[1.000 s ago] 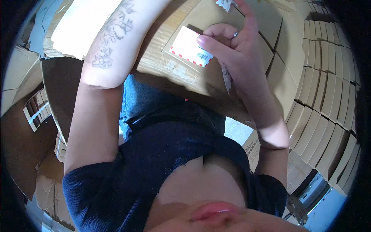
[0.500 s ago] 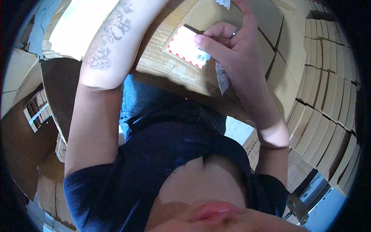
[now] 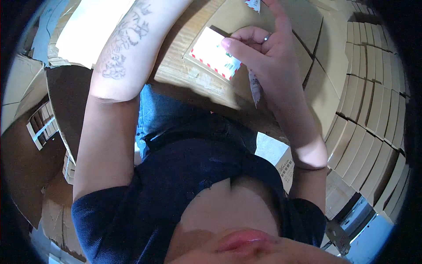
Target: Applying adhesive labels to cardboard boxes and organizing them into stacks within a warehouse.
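My right hand (image 3: 268, 50) is over a cardboard box at the top of the view. Its index finger stretches up while the other fingers curl in beside the thumb. The thumb tip lies on the right part of a white label (image 3: 213, 53) with a red-and-white dashed border, which lies over the cardboard. From under the palm a torn printed label strip (image 3: 254, 90) sticks out, and another scrap of label (image 3: 253, 5) shows near the index finger. How these pieces join is hidden by the hand. My left forearm (image 3: 132, 48) reaches up past the top edge, so my left hand is out of sight.
Stacked flat cardboard boxes (image 3: 369, 101) line the right side. Under the near box is a wooden tabletop (image 3: 180, 72). An open brown carton (image 3: 30, 149) holding folded card stands at the left, with a brightly lit white sheet (image 3: 88, 31) above it.
The right hand has shifted slightly. The torn strip under the palm has turned and looks narrower, and the scrap at the top has moved a little left. The left arm is almost still.
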### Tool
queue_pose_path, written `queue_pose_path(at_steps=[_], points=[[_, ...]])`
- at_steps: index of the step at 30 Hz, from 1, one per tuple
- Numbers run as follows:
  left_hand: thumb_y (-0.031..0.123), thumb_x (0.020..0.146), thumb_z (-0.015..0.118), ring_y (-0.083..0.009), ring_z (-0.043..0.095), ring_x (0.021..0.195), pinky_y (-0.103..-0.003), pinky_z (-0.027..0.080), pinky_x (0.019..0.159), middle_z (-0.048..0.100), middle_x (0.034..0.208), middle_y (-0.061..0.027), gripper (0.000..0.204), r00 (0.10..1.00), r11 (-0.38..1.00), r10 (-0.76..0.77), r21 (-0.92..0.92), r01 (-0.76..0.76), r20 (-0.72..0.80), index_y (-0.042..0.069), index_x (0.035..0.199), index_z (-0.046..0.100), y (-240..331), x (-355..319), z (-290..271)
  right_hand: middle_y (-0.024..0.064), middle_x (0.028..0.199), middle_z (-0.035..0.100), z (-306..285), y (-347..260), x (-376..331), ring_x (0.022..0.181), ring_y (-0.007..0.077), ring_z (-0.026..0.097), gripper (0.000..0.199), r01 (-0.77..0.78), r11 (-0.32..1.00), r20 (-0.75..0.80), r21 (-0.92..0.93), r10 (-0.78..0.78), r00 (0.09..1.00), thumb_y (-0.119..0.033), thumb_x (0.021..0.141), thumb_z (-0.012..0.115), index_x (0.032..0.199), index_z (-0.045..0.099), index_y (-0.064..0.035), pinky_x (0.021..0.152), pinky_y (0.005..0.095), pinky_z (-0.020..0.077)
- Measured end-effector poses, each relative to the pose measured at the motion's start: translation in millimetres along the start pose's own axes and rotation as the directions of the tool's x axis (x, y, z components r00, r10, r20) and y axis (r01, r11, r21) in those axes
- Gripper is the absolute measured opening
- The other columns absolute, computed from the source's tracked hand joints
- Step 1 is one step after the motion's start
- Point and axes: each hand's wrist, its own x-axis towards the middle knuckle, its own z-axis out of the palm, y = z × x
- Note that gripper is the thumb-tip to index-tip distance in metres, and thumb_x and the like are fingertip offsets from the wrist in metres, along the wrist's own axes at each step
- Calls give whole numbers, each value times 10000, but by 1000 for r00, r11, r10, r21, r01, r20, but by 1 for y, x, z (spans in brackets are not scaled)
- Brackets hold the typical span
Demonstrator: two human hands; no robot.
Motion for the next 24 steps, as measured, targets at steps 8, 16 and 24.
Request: queue_pose_path(at_steps=[8, 16, 24], points=[[188, 961, 619, -131, 609, 593, -249, 559, 568, 627, 719, -52, 162, 1000, 1000, -8, -5, 7, -26, 30, 924, 617, -1, 1, 3, 90, 839, 629, 2, -2, 1, 705, 95, 598, 879, -494, 869, -279, 31, 483, 830, 5, 881, 669, 1515, 63, -50, 635, 228, 490], [190, 959, 623, -133, 598, 615, -247, 544, 572, 624, 740, -54, 161, 1000, 1000, -8, -22, 9, 13, 34, 918, 620, -1, 2, 1, 101, 877, 669, 6, 0, -11, 830, 128, 668, 804, -332, 916, -217, -226, 284, 934, -4, 890, 676, 1485, 136, 11, 766, 241, 536], [182, 956, 625, -132, 603, 625, -252, 547, 580, 625, 739, -49, 157, 1000, 1000, 6, 2, -6, 10, 33, 906, 622, -3, 1, 3, 81, 830, 637, 10, -14, -3, 733, 105, 622, 815, -415, 892, -259, -178, 365, 894, -9, 887, 660, 1500, 123, -6, 669, 234, 503]])
